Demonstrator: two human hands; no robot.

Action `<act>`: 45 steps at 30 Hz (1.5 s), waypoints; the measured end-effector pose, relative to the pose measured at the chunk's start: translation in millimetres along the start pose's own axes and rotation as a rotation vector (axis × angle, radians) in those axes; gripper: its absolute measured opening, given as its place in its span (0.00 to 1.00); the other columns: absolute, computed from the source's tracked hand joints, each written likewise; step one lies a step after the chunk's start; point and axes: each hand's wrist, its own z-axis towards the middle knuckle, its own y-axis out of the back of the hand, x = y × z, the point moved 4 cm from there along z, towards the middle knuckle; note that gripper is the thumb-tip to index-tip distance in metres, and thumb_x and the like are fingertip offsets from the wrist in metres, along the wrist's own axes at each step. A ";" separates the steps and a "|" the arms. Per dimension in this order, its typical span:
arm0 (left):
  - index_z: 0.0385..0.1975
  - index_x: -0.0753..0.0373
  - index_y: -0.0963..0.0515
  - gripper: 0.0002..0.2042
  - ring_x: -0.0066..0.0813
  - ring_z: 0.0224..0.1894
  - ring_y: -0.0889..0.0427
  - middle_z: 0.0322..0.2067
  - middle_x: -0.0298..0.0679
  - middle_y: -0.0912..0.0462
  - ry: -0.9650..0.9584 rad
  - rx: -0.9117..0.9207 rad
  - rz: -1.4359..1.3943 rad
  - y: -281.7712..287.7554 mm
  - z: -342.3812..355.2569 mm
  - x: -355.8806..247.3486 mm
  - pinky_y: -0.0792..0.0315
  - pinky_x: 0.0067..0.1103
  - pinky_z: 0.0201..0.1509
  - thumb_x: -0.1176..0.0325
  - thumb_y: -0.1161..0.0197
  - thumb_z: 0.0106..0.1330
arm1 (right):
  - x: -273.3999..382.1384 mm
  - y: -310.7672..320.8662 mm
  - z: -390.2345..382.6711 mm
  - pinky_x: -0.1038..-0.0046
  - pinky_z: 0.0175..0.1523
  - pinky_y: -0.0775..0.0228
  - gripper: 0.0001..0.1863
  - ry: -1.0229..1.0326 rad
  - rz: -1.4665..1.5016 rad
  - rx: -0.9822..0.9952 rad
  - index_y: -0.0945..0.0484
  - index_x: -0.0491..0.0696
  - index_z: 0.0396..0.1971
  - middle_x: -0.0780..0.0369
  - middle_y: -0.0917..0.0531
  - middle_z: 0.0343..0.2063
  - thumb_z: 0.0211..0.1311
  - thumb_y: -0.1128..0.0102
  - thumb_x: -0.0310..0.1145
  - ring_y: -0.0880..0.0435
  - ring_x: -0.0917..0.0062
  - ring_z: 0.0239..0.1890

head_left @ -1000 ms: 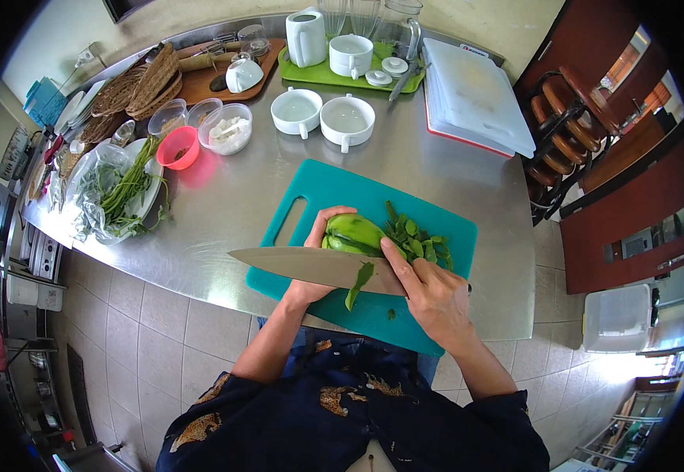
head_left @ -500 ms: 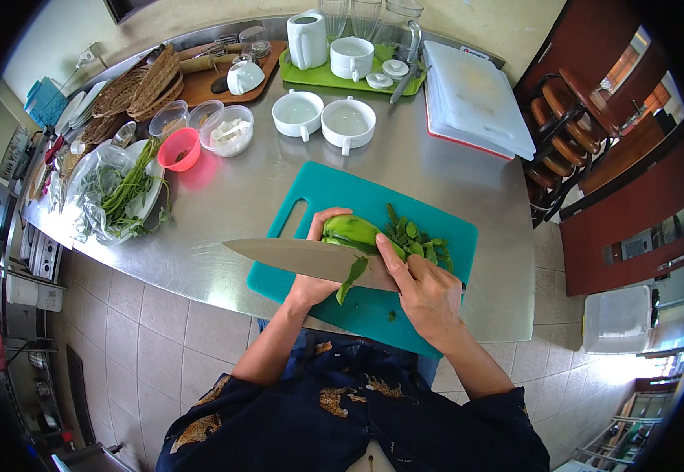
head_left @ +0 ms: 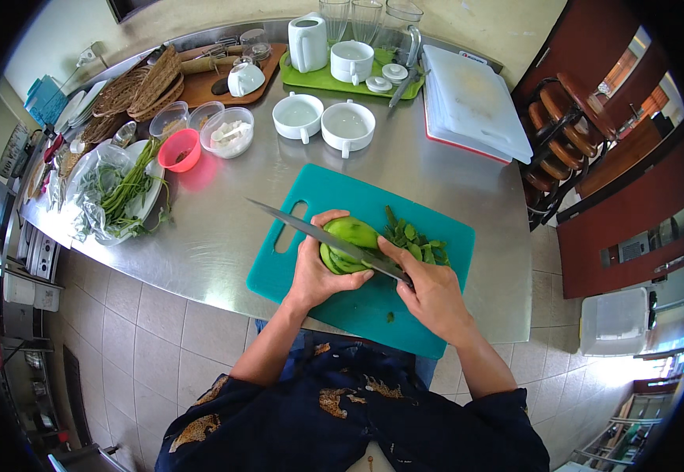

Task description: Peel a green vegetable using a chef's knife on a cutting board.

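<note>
My left hand (head_left: pixel 316 270) cups a partly peeled green fruit (head_left: pixel 353 230), large and rounded, with pale green strips along its skin; its exact kind I cannot make out. In my right hand (head_left: pixel 436 297) is a large chef's knife (head_left: pixel 293 223). Its blade slants across the fruit, edge-on to the view, with the tip out past my left hand on the far left side. Both hands are over a teal cutting board (head_left: pixel 373 186). Dark green peelings (head_left: pixel 414 241) lie heaped on the board, right of the fruit, and a small scrap sits nearer me.
Two white soup cups (head_left: pixel 348 127) stand beyond the board. To the left are a plate of leafy greens (head_left: pixel 126 193), a pink bowl (head_left: pixel 178 149) and clear tubs. A green tray (head_left: pixel 299 76) with crockery and stacked white boards (head_left: pixel 476 102) line the back of the steel table (head_left: pixel 200 252).
The knife blade has turned from broadside to edge-on and swung up over the fruit. The loose strip of peel on the blade is no longer visible there. My left thumb now shows across the fruit.
</note>
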 end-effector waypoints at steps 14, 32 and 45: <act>0.60 0.60 0.32 0.39 0.33 0.50 0.19 0.50 0.41 0.22 -0.145 0.048 0.246 -0.5 2.4 -13.6 0.25 0.27 0.55 0.67 0.20 0.45 | 10.4 9.6 -7.3 0.75 0.24 0.26 0.36 0.159 -0.444 -0.022 0.30 0.61 0.69 0.69 0.30 0.19 0.57 0.37 0.29 0.21 0.82 0.21; 0.59 0.58 0.32 0.42 0.41 0.50 0.18 0.52 0.41 0.21 -0.144 0.043 0.280 -4.7 2.0 -14.2 0.24 0.30 0.55 0.69 0.18 0.38 | 14.3 5.2 -8.3 0.76 0.23 0.28 0.36 0.124 -0.473 -0.044 0.30 0.59 0.69 0.68 0.31 0.19 0.56 0.36 0.29 0.23 0.82 0.20; 0.60 0.58 0.32 0.48 0.46 0.53 0.21 0.53 0.43 0.22 -0.130 0.073 0.318 -5.1 -2.9 -22.3 0.25 0.35 0.56 0.72 0.16 0.30 | 17.7 0.9 -4.8 0.75 0.24 0.27 0.38 0.092 -0.477 -0.062 0.30 0.59 0.69 0.67 0.32 0.19 0.54 0.37 0.26 0.22 0.82 0.20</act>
